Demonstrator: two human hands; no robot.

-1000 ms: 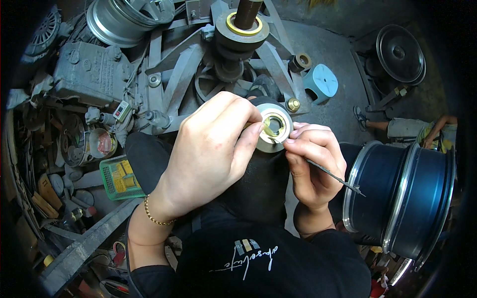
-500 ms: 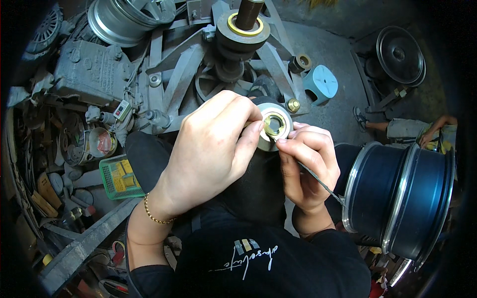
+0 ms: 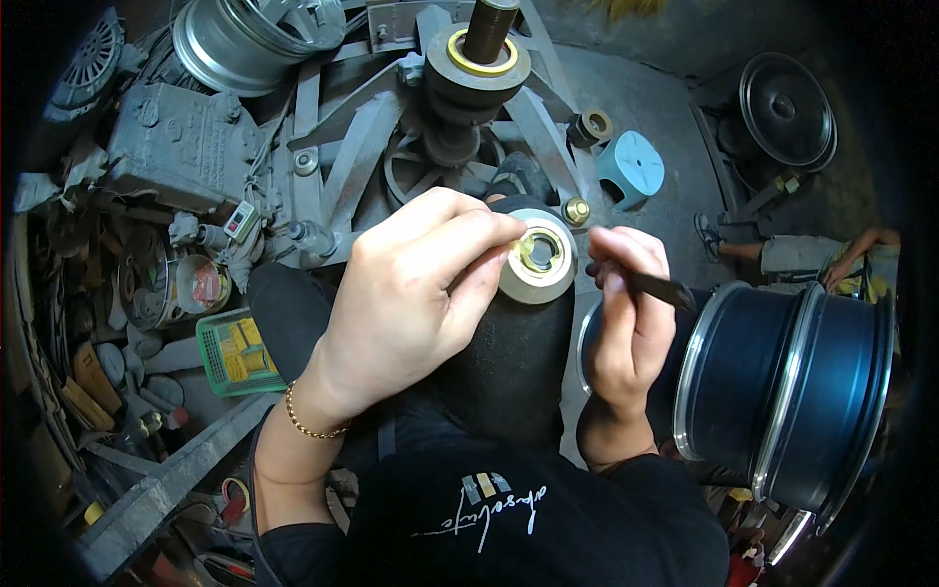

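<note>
A round light-grey ring-shaped part (image 3: 544, 291) with a pale inner rim and a central hole rests by my knee. Around its hole runs a thin yellow-green strip (image 3: 529, 258), partly loose. My left hand (image 3: 416, 284) has thumb and forefinger pinched on the strip at the ring's left side. To the right of the ring, apart from it, my right hand (image 3: 631, 318) grips a narrow dark flat blade (image 3: 665, 290), which points off to the right. The blade's other end is hidden in my fingers.
Ahead stands a metal frame with a large spindle (image 3: 486, 44). Blue wheel rims (image 3: 734, 382) lie close at my right, a light-blue stool (image 3: 636, 166) beyond. A green basket (image 3: 210, 357) and a grey motor housing (image 3: 181, 147) are at left. A person's legs (image 3: 797, 262) show far right.
My right hand has drawn back to the right from the ring, and the blade has swung away from the hole. My left hand keeps its pinch at the ring's left side.
</note>
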